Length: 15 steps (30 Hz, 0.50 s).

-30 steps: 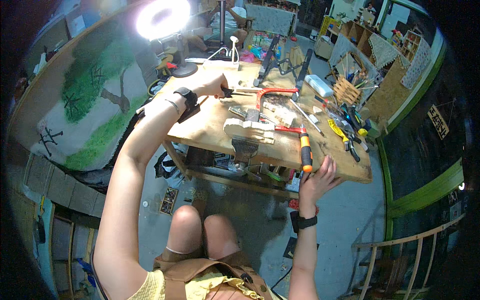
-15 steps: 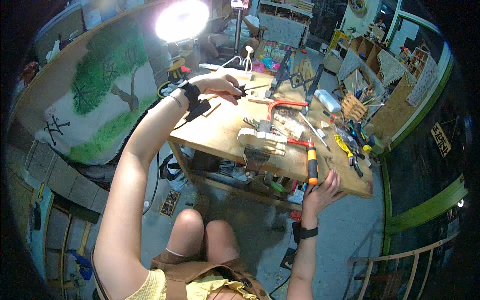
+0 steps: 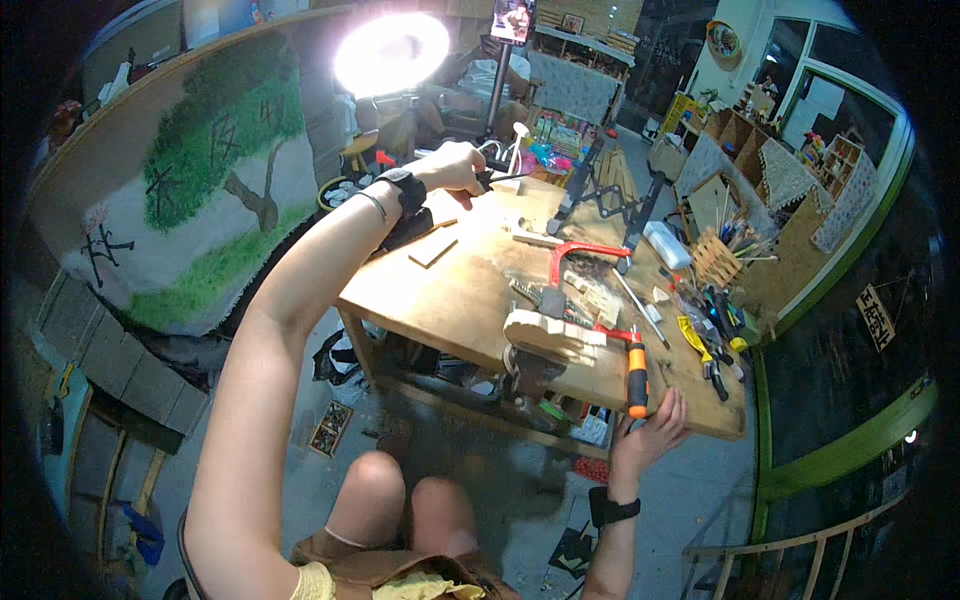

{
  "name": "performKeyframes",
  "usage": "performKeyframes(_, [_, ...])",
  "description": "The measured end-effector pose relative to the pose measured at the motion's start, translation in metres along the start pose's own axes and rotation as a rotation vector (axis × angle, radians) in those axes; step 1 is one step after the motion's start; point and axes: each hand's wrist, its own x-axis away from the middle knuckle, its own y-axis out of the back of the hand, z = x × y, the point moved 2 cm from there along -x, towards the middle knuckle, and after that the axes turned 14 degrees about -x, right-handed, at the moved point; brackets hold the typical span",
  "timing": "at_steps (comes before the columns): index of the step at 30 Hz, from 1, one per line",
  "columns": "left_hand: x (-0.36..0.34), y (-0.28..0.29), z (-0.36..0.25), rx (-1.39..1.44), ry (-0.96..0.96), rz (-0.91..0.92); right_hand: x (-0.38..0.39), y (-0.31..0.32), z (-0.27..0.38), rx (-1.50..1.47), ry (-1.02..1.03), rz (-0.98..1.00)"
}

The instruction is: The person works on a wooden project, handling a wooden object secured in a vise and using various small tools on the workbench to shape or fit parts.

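Note:
My left hand (image 3: 455,170) is stretched out over the far left of the wooden workbench (image 3: 400,300), under the bright lamp. Its fingers are closed round a small dark tool (image 3: 487,182) with a thin shaft; its exact kind I cannot make out. At the near right corner, my right hand (image 3: 655,430) rests on the bench's edge, fingers extended over the top and nothing visible held. Just above it stands the orange and black handle (image 3: 637,378) of a red clamp. Left of that handle, a pale, thick, shaped wood piece (image 3: 552,332) lies at the front edge.
A second red clamp (image 3: 585,248), a white rod (image 3: 640,308) and yellow-handled pliers (image 3: 692,340) lie on the bench. A black folding frame (image 3: 610,200) stands farther back. Flat wooden strips (image 3: 433,250) lie near my left wrist. A ring lamp (image 3: 392,53) glows behind.
The view has tilted, so the bench appears lower and farther right. My left hand has shifted away over the bench with the dark tool. My right hand stays at the bench edge.

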Motion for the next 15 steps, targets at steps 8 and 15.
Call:
performKeyframes(8, [-0.064, 0.001, 0.034, -0.64, -0.06, -0.098, 0.002, -0.009, -0.003, 0.031, 0.08, -0.081])
performKeyframes(15, [-0.072, -0.024, 0.034, -0.656, -0.124, -0.225, -0.002, -0.011, -0.004, 0.017, 0.122, -0.167])
